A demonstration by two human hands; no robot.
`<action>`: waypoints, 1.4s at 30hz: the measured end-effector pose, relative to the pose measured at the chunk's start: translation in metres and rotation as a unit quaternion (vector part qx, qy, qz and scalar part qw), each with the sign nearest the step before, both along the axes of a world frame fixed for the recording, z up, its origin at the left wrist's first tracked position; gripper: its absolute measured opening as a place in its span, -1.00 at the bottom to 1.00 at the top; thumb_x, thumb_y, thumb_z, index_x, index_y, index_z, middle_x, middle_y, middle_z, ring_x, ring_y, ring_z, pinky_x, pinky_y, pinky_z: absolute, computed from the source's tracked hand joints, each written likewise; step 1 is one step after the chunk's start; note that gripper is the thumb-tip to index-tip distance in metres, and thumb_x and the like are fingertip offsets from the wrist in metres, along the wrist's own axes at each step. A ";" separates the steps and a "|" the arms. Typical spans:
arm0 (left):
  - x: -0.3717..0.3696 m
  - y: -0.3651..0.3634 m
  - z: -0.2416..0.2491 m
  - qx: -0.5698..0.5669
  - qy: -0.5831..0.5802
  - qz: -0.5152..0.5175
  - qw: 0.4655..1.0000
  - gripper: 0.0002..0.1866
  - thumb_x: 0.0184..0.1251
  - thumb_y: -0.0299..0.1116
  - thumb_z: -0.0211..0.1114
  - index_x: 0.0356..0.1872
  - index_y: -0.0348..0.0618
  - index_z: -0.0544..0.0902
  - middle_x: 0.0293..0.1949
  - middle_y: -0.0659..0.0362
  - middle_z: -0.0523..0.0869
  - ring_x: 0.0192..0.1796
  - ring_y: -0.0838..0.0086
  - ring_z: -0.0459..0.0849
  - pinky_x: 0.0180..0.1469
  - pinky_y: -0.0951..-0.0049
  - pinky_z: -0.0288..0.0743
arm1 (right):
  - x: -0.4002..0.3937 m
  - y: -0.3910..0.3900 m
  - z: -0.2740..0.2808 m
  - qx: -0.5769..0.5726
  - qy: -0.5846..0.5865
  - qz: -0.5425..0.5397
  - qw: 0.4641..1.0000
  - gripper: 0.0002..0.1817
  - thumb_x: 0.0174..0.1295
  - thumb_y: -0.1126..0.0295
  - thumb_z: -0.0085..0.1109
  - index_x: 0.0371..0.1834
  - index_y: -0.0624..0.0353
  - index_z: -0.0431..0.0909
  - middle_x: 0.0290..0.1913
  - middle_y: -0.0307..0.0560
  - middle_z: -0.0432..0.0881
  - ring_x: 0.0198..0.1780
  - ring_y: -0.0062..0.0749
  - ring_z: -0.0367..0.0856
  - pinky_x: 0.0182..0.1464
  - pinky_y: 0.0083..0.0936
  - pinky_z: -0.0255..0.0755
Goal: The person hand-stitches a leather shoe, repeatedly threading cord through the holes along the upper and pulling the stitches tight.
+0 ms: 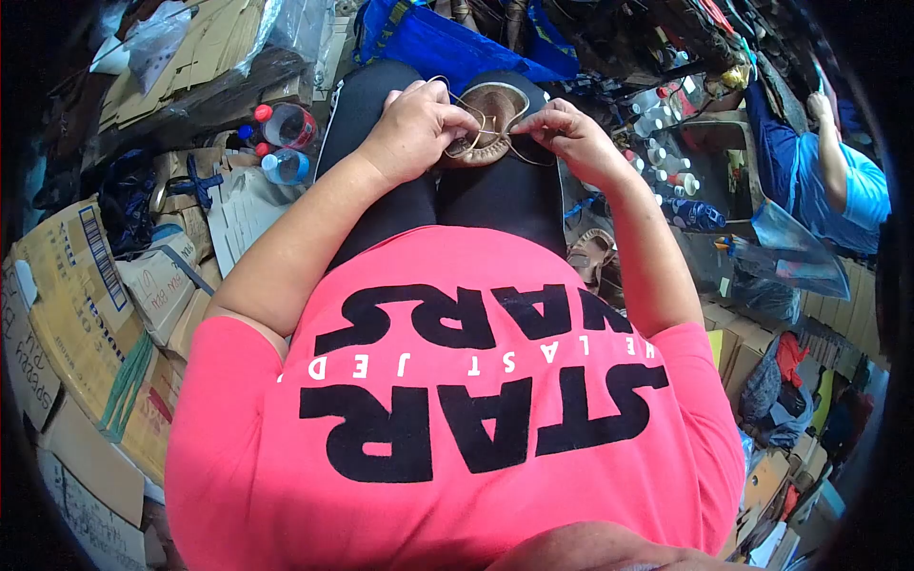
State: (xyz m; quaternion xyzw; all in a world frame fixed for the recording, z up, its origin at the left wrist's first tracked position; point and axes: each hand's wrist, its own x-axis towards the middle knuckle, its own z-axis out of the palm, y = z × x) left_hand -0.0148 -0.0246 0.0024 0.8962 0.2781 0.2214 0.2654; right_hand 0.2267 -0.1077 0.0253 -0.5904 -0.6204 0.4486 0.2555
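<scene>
A brown leather piece (493, 103), rounded like the front of a shoe with a gathered, stitched edge, rests on my thighs. A thin pale cord runs across it and loops above. My left hand (416, 128) is at its left side, thumb and fingertips pinched on the cord. At the right side my right hand (578, 140) has its fingertips pressed together on the same cord, close to the leather rim. The cord's crossing lies between the two hands. The inside of the leather piece is partly shaded.
Plastic bottles (288, 127) stand left of my legs, and several white-capped ones to the right. Cardboard boxes (71, 305) fill the left side. A blue bag (447, 43) lies beyond my knees. Another person in a blue shirt (862, 195) sits at the right.
</scene>
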 end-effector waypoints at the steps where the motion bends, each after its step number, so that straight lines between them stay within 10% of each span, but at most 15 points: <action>1: 0.000 0.000 0.000 0.013 -0.011 0.000 1.000 -0.85 0.07 -0.39 0.34 -0.33 0.14 0.76 -0.43 0.23 0.49 -0.21 0.32 0.50 -0.15 0.28 0.31 | 0.000 0.000 0.000 0.000 0.000 0.000 1.000 -0.58 0.07 0.80 -0.04 -0.14 0.11 0.68 -0.20 -0.27 0.39 -0.13 -0.57 0.40 0.01 -0.69 0.34; 42: 0.000 0.004 0.004 -0.057 -0.004 -0.019 0.998 -0.85 0.07 -0.38 0.34 -0.32 0.14 0.76 -0.43 0.25 0.54 -0.20 0.34 0.53 -0.10 0.28 0.31 | 0.005 0.004 -0.005 -0.009 0.007 0.013 1.000 -0.62 0.15 0.73 0.02 -0.11 0.06 0.70 -0.26 -0.33 0.42 -0.17 -0.62 0.41 -0.03 -0.72 0.31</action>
